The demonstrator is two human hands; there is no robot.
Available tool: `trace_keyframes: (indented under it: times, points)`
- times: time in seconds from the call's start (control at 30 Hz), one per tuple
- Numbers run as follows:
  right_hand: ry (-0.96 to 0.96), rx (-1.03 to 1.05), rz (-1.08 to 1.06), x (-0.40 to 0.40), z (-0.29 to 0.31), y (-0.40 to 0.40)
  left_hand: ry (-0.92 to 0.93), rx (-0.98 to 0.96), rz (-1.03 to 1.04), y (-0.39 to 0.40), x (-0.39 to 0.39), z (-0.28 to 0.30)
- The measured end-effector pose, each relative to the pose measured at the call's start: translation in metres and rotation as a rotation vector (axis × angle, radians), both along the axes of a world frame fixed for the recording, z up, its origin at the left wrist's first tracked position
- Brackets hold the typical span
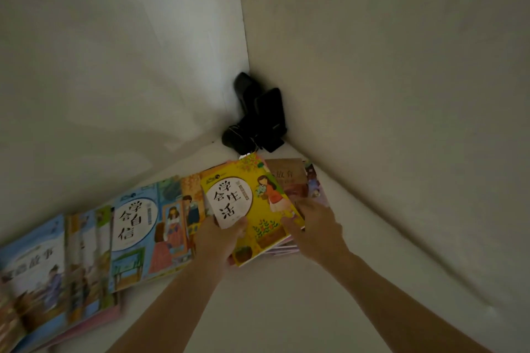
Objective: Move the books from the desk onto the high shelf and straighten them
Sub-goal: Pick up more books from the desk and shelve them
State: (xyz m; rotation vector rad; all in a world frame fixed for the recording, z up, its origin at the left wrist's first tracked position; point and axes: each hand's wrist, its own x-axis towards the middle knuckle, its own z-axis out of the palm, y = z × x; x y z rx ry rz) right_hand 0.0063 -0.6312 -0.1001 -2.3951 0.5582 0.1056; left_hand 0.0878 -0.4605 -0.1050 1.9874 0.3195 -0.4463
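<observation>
A yellow picture book (252,209) lies on top of a small stack near the corner of a white surface. My left hand (219,238) grips its near left edge, thumb on the cover. My right hand (312,226) holds the stack's right side, fingers curled at the edge. Under the yellow book are a brown book (289,178) and pinkish ones. To the left, a blue book (140,226) and several more overlapping books (37,272) lie spread flat in a row.
Black objects (258,117) sit in the corner where two white walls meet, just behind the stack. Bare white surface (272,309) stretches between my forearms and to the right.
</observation>
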Motion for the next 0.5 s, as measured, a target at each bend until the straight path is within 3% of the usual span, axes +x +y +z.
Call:
trace_keyframes:
  times: [0.07,0.17,0.33,0.5]
  points:
    - [0.035,-0.022,-0.061,0.000,-0.009,0.006,-0.064,0.032,-0.022,-0.003,0.003,-0.004]
    - [-0.084,0.233,-0.217,-0.003,-0.007,-0.001,-0.217,0.111,-0.122,-0.012,0.009,-0.010]
    - [-0.022,0.476,-0.434,0.018,-0.007,-0.023,-0.256,0.120,-0.157,-0.049,0.012,-0.006]
    - [0.042,0.532,-0.479,0.029,-0.006,-0.025,-0.004,-0.089,0.008,-0.057,0.014,0.005]
